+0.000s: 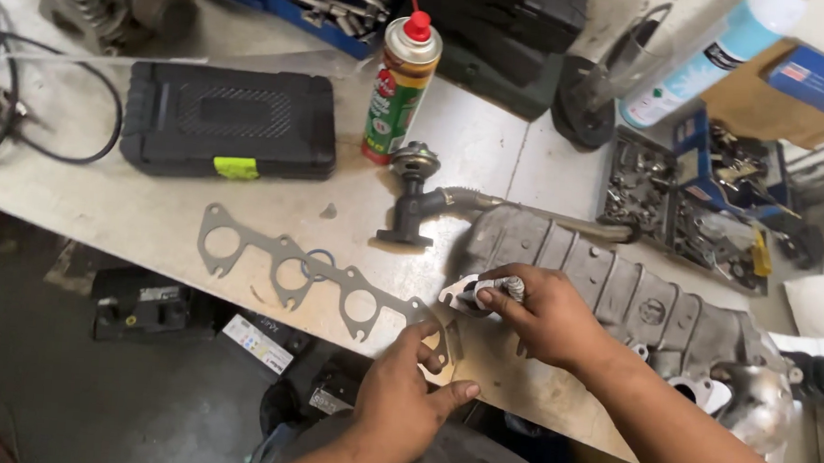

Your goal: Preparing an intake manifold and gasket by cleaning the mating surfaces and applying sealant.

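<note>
The right hand (545, 316) pinches a small bolt (511, 287) at the manifold (617, 301) flange, fingers closed on it; this looks like seating a fastener, which calls for careful alignment. The left hand (412, 394), fingers loosely open, presses the long gasket's (305, 273) end flat. The pale tabletop (146, 210) carries a spray can (400, 88), black case (228, 120) and parts tray (662, 199); dark floor lies below.
</note>
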